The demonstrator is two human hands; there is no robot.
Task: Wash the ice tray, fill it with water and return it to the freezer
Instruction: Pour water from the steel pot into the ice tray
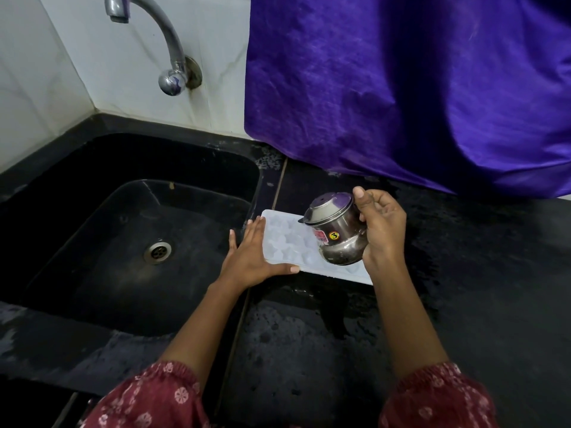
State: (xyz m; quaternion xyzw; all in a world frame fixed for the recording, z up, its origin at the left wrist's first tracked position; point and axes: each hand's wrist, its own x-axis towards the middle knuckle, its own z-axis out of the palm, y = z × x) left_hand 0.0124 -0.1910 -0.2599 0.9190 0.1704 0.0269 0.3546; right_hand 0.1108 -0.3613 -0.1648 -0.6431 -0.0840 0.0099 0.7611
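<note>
The ice tray (285,242) lies on the counter (463,273) right of the sink (92,257) — my pot (338,236) above it (tap (160,29) behind).

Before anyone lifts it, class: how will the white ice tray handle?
The ice tray looks like thin plastic, so it probably flexes if lifted by one end. The steel pot is tilted over it, so its cells may hold water that spills. The wet counter suggests slippery edges.

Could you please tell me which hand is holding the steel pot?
The right hand grips the steel pot, tilted above the ice tray; the left hand rests flat against the tray's edge, holding nothing.
</note>
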